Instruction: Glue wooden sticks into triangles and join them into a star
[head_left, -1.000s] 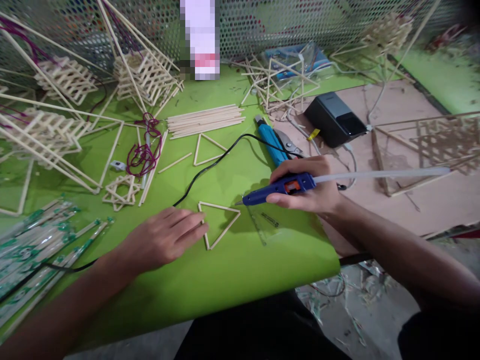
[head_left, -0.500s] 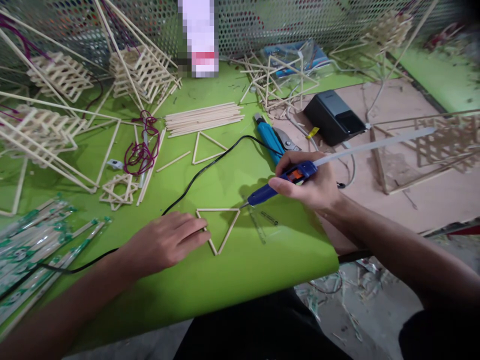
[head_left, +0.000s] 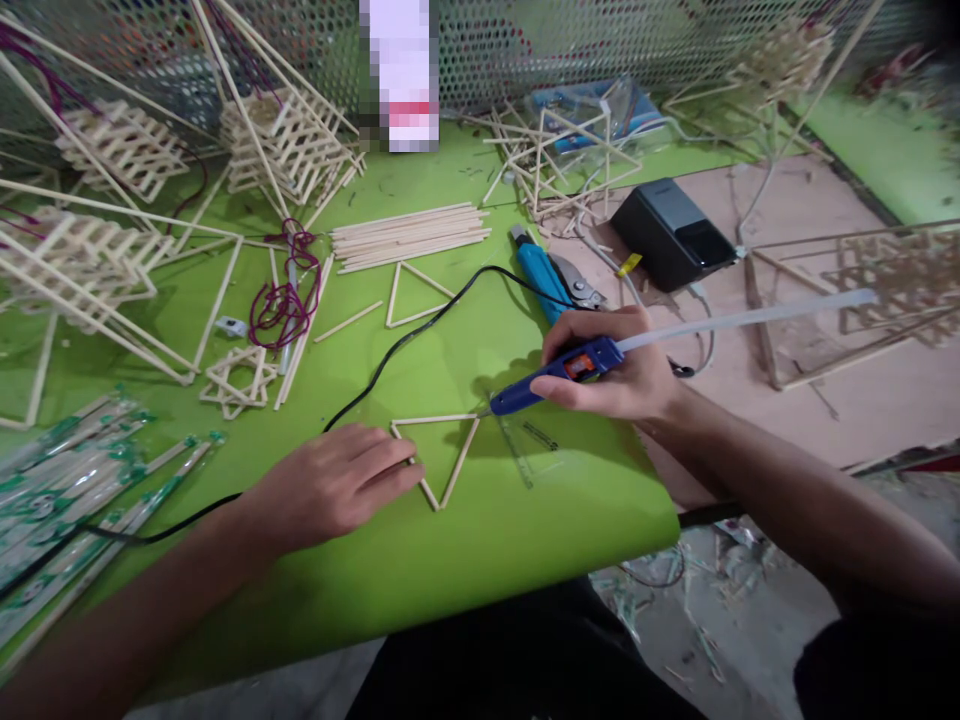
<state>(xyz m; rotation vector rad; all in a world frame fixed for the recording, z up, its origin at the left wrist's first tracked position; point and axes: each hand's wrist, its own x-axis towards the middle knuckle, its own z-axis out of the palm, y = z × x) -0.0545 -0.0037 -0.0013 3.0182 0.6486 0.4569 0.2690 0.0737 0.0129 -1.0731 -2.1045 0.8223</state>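
Observation:
On the green tabletop [head_left: 480,560] lies a triangle of thin wooden sticks [head_left: 459,462], one point toward me. My left hand [head_left: 341,485] rests at its left side, fingertips closed on that stick. A blue glue gun [head_left: 536,380] is gripped in my right hand [head_left: 619,365]; its nozzle meets the triangle's upper right corner. From the back of the gun a long white glue stick [head_left: 750,318] sticks out to the right. Beneath the nozzle lies a clear set square [head_left: 517,450]. Behind my right hand are blue-handled pruning shears [head_left: 544,280].
A bundle of sticks [head_left: 409,238] and another stick triangle [head_left: 416,297] lie farther back. A black cord [head_left: 397,345] crosses the table. Stick frames [head_left: 281,150] stand at the left, above wrapped sticks [head_left: 67,510]. A dark box-shaped device [head_left: 671,235] sits on the right board.
My right hand has shifted slightly left with the glue gun, which lies a little flatter. The triangle has turned very slightly. My left hand stays at its left side.

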